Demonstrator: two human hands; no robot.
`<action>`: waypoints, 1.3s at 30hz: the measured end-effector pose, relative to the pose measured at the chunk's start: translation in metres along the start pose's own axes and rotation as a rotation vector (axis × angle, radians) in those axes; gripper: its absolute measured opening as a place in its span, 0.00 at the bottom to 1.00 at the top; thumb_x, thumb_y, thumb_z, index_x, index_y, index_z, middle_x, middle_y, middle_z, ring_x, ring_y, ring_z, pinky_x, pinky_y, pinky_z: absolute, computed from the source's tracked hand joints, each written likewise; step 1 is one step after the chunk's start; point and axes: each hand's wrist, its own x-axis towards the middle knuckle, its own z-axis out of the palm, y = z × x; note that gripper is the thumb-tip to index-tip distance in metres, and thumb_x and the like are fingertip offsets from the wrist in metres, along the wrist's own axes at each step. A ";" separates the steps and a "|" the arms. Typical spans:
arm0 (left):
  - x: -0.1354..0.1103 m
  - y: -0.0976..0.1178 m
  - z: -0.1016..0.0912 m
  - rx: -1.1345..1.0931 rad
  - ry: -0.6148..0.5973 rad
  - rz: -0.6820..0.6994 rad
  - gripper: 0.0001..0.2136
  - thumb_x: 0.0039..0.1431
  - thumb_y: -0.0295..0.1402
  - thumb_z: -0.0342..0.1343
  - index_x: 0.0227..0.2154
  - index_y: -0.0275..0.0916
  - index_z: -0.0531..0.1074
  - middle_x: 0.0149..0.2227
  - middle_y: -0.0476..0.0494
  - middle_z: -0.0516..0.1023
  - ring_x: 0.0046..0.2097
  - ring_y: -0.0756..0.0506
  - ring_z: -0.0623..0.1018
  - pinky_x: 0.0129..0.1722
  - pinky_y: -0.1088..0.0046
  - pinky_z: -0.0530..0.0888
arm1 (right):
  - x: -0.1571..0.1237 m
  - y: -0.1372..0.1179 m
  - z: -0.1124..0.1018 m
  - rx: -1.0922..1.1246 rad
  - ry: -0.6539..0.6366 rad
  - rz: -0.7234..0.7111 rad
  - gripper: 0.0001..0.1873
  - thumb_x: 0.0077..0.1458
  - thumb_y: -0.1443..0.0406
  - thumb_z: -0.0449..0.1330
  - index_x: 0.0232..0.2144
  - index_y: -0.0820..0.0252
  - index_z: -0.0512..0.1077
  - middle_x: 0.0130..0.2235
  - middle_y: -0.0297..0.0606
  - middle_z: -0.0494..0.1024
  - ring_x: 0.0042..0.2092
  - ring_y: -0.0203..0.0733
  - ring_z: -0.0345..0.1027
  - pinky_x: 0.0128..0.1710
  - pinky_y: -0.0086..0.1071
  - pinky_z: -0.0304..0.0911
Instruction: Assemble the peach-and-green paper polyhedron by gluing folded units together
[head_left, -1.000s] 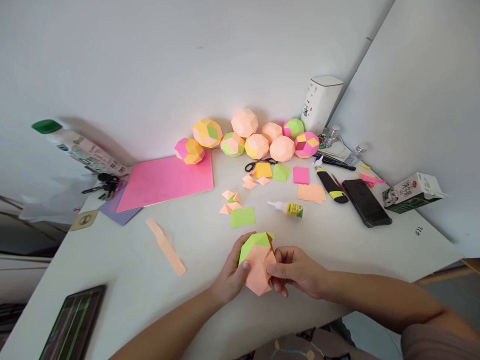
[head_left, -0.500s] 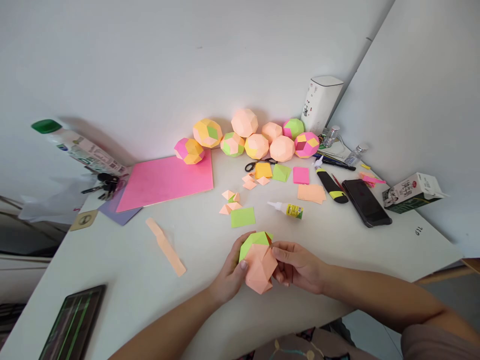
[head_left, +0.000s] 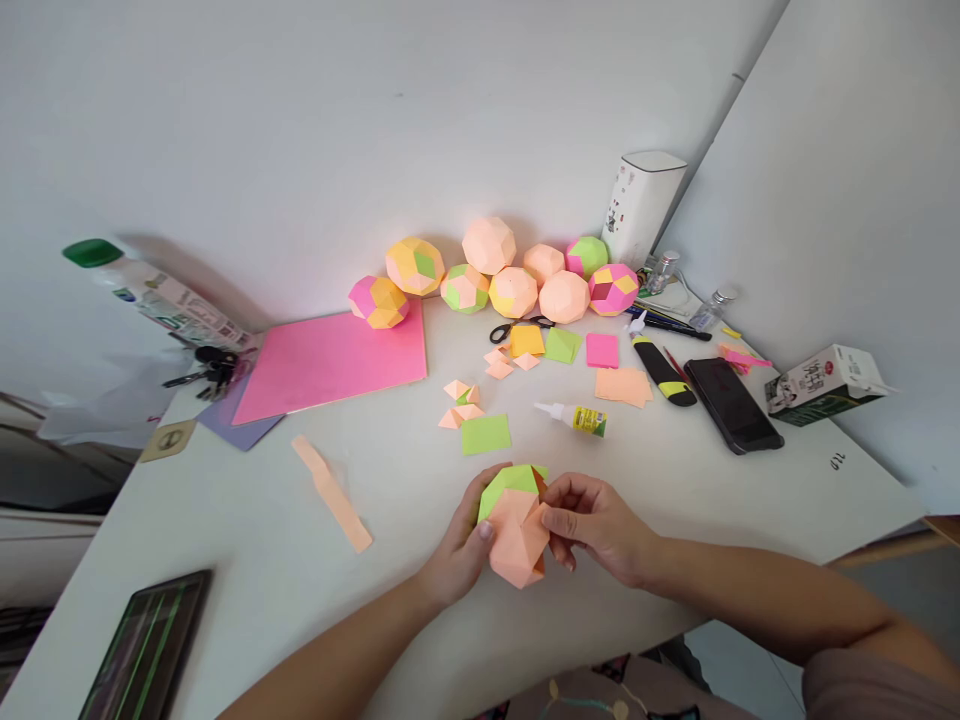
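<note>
A partly built paper polyhedron (head_left: pixel 516 525), peach with green faces on top, sits between my two hands just above the white table (head_left: pixel 675 480). My left hand (head_left: pixel 459 550) cups its left side, thumb against a peach face. My right hand (head_left: pixel 592 525) grips its right edge, fingers pinched on a peach flap. A glue bottle (head_left: pixel 576 418) lies just beyond, and a green paper square (head_left: pixel 485 434) with folded peach pieces (head_left: pixel 461 403) lies behind the hands.
Several finished paper balls (head_left: pixel 514 275) line the back wall. A pink sheet (head_left: pixel 330 360), scissors (head_left: pixel 510 328), coloured paper squares (head_left: pixel 602 350), a phone (head_left: pixel 731 405), a carton (head_left: pixel 829 385), a peach strip (head_left: pixel 334 492) and a tablet (head_left: pixel 146 650) lie around.
My right hand has slid up along the polyhedron's right edge, and the polyhedron has turned slightly. The left hand has stayed put.
</note>
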 end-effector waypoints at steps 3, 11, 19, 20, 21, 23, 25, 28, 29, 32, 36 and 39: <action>0.000 -0.002 -0.001 0.018 0.004 0.003 0.29 0.60 0.52 0.49 0.59 0.43 0.53 0.59 0.32 0.64 0.48 0.35 0.75 0.42 0.57 0.73 | -0.001 0.000 0.001 -0.062 0.037 -0.095 0.14 0.46 0.62 0.70 0.31 0.62 0.70 0.23 0.29 0.75 0.19 0.30 0.66 0.17 0.24 0.61; -0.001 -0.004 -0.001 -0.005 0.019 -0.016 0.31 0.59 0.52 0.50 0.59 0.42 0.52 0.57 0.32 0.67 0.51 0.34 0.73 0.43 0.57 0.73 | -0.007 0.000 0.005 -0.190 0.047 -0.147 0.13 0.48 0.61 0.68 0.32 0.62 0.71 0.21 0.29 0.73 0.20 0.31 0.67 0.19 0.26 0.64; 0.000 0.002 0.001 -0.039 -0.011 -0.022 0.29 0.60 0.51 0.49 0.59 0.43 0.51 0.51 0.34 0.72 0.42 0.38 0.78 0.39 0.59 0.74 | -0.008 0.003 0.003 -0.237 0.072 -0.173 0.11 0.50 0.61 0.67 0.32 0.61 0.70 0.23 0.30 0.73 0.21 0.32 0.67 0.20 0.27 0.64; 0.000 0.002 0.002 -0.039 -0.011 -0.021 0.29 0.60 0.51 0.49 0.59 0.44 0.51 0.49 0.35 0.73 0.41 0.38 0.78 0.39 0.59 0.74 | -0.008 0.004 0.003 -0.244 0.073 -0.187 0.11 0.50 0.61 0.67 0.32 0.61 0.70 0.23 0.30 0.73 0.21 0.32 0.67 0.20 0.27 0.64; 0.000 0.003 0.002 -0.039 -0.011 -0.021 0.29 0.60 0.51 0.49 0.59 0.44 0.51 0.49 0.36 0.73 0.41 0.39 0.78 0.39 0.59 0.74 | -0.009 0.005 0.003 -0.251 0.074 -0.201 0.10 0.50 0.61 0.66 0.32 0.60 0.71 0.24 0.30 0.73 0.21 0.32 0.67 0.20 0.27 0.64; 0.001 0.004 0.003 -0.042 -0.011 -0.017 0.28 0.60 0.51 0.49 0.59 0.44 0.52 0.49 0.36 0.73 0.41 0.38 0.78 0.39 0.59 0.75 | -0.009 0.006 0.002 -0.270 0.077 -0.217 0.10 0.51 0.61 0.66 0.32 0.60 0.71 0.24 0.31 0.73 0.21 0.32 0.67 0.20 0.27 0.65; 0.001 0.004 0.004 -0.048 -0.014 -0.009 0.28 0.60 0.51 0.49 0.58 0.44 0.52 0.50 0.36 0.72 0.41 0.39 0.78 0.39 0.59 0.75 | -0.010 0.007 0.002 -0.288 0.079 -0.222 0.10 0.51 0.61 0.66 0.32 0.60 0.71 0.24 0.31 0.73 0.22 0.32 0.68 0.21 0.28 0.65; 0.002 0.004 0.004 -0.049 -0.019 -0.001 0.28 0.61 0.51 0.48 0.59 0.44 0.52 0.50 0.35 0.72 0.41 0.39 0.78 0.39 0.60 0.75 | -0.011 0.007 0.002 -0.306 0.080 -0.230 0.09 0.52 0.61 0.65 0.32 0.60 0.71 0.24 0.31 0.74 0.22 0.32 0.68 0.21 0.27 0.65; 0.002 0.003 0.004 -0.048 -0.020 -0.001 0.28 0.61 0.50 0.48 0.59 0.44 0.52 0.50 0.35 0.72 0.41 0.39 0.78 0.39 0.60 0.75 | -0.011 0.007 0.002 -0.313 0.081 -0.235 0.09 0.52 0.62 0.65 0.32 0.60 0.71 0.24 0.31 0.74 0.22 0.32 0.68 0.21 0.27 0.66; 0.002 0.003 0.004 -0.049 -0.018 0.004 0.27 0.61 0.50 0.48 0.59 0.44 0.52 0.50 0.36 0.72 0.42 0.39 0.77 0.39 0.61 0.75 | -0.012 0.007 0.002 -0.340 0.086 -0.252 0.08 0.53 0.62 0.65 0.32 0.60 0.72 0.23 0.31 0.74 0.22 0.33 0.68 0.22 0.28 0.66; 0.002 0.003 0.004 -0.034 -0.010 0.008 0.27 0.61 0.50 0.48 0.58 0.43 0.53 0.49 0.36 0.72 0.42 0.40 0.77 0.39 0.62 0.74 | -0.012 0.007 0.002 -0.358 0.092 -0.260 0.08 0.53 0.62 0.64 0.32 0.60 0.72 0.23 0.32 0.74 0.22 0.33 0.69 0.22 0.29 0.67; 0.002 0.004 0.004 -0.033 -0.015 -0.004 0.27 0.61 0.50 0.48 0.59 0.44 0.53 0.51 0.35 0.72 0.42 0.40 0.77 0.39 0.62 0.74 | -0.012 0.007 0.002 -0.374 0.093 -0.259 0.08 0.53 0.61 0.64 0.32 0.60 0.72 0.23 0.32 0.74 0.22 0.34 0.69 0.22 0.29 0.67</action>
